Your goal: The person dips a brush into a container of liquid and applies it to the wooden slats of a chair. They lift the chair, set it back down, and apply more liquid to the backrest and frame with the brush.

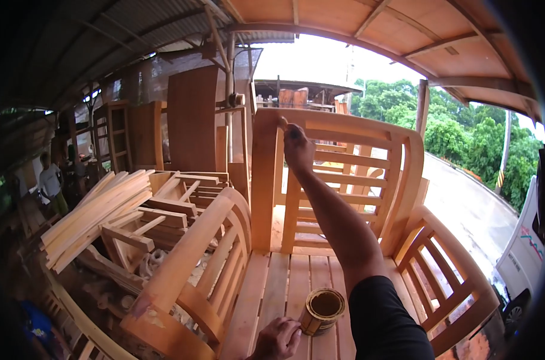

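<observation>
**Under an open shed roof (392, 24)**

Stacked pale planks (98, 219) flank a slatted orange-brown wooden surface (276, 282). There, the left hand (277, 339) touches a cylindrical metal can (321, 321), grip unclear; the right hand (297, 149) clamps a small tan tool (282, 122) at the curved backrest (350, 126). Right, wet grey road (464, 192).

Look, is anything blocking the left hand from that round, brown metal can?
Nothing visible blocks the bare left hand: it appears to touch the round, brown metal can, over the slatted, orange-brown wooden seat.
</observation>
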